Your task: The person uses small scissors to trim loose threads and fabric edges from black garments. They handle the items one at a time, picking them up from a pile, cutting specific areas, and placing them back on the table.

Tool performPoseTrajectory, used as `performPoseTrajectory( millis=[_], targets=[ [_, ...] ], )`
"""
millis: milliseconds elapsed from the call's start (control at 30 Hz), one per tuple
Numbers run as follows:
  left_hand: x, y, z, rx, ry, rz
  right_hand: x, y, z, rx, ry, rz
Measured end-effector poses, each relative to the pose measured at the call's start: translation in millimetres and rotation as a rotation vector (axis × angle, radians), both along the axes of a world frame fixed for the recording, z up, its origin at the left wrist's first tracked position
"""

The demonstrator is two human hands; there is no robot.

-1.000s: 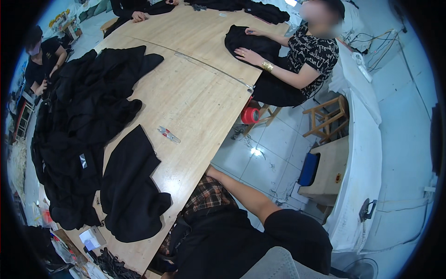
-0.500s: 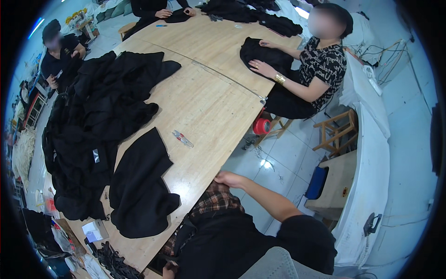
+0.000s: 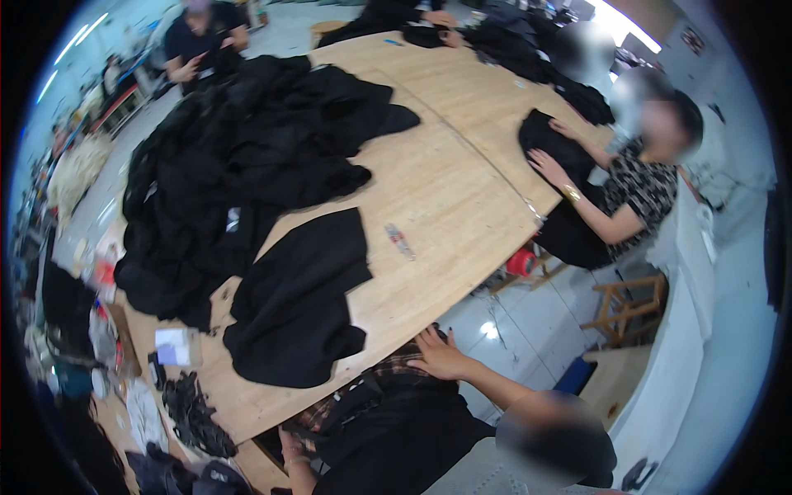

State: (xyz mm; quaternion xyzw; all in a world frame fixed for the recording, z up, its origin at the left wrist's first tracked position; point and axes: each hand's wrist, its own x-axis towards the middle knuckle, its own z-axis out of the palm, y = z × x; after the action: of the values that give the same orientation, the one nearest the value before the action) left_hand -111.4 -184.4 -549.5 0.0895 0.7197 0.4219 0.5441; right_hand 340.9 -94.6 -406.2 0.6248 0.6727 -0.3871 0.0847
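Observation:
At the near table edge my right hand (image 3: 437, 356) lies with fingers spread over a brown plaid cloth (image 3: 394, 365) on my lap. Lower left, beside dark cloth on my lap, is my left hand (image 3: 293, 450); its fingers are partly hidden and blurred. In front of me a single black garment piece (image 3: 301, 305) lies flat on the table. Red-and-silver thread snips (image 3: 400, 242) rest to its right, untouched. A large heap of black garments (image 3: 239, 173) covers the table's left side, with a small pale label (image 3: 233, 219) showing.
A co-worker on the right (image 3: 652, 194) has both hands on black cloth (image 3: 551, 144). Others stand or sit at the far side. On the left are a small white-and-purple box (image 3: 175, 346) and black strips (image 3: 194, 412). A wooden stool (image 3: 624, 309) stands right.
The view has swung, so the scene sits farther right. My right hand has gone from curled fingers at the table edge to spread fingers on the plaid cloth. More of my left hand shows.

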Motion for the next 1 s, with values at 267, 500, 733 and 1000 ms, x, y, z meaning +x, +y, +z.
performPoseTrajectory(
  millis=[267, 500, 733, 1000],
  targets=[
    [-5, 36, -26, 0.157, -0.102, 0.332, -5, 28, 64, -0.129, -0.123, 0.294],
    [-6, 49, -34, 0.242, -0.138, 0.480, -28, 39, 67, 0.114, 0.142, 0.344],
    [-13, 44, -39, 0.330, -0.147, 0.551, -48, 44, 83, 0.061, 0.177, 0.443],
    [10, -20, 64, 0.353, -0.068, 0.081, -61, 54, 123, 0.155, 0.245, 0.392]
  ],
)
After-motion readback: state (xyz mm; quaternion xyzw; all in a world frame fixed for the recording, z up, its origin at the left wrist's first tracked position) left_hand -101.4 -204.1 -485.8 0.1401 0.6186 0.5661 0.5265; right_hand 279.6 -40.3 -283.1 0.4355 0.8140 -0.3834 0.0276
